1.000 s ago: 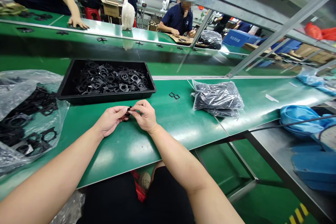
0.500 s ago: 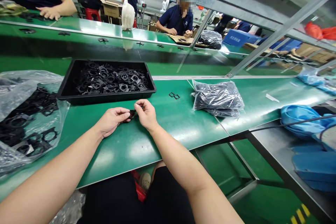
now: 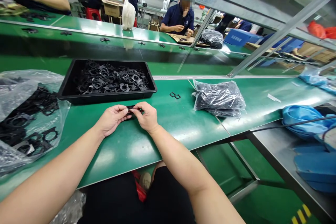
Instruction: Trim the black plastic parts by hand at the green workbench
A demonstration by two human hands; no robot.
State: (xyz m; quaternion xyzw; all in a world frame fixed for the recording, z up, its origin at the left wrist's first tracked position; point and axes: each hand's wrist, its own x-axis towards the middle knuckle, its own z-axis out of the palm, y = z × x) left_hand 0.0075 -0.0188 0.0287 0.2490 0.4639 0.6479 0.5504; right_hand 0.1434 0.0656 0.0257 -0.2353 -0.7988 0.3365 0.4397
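Right hand [image 3: 147,116] has shifted, pinching black part [image 3: 130,107]; blue box [image 3: 243,37] lettering [image 3: 234,39] illegible.

The green bench [image 3: 178,129] carries a black tray [image 3: 107,97], a loose black part [image 3: 175,95] and plastic bags [image 3: 219,95].

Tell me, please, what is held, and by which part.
A small black piece: the left hand pinches its left end, the right hand its right end; its full shape is hidden.

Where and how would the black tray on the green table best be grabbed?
Grip the tray by the rims of its short ends, probably two-handed from the near side: it is long and black parts are heaped inside, so level handling helps. The clear bag sits close to its left end.
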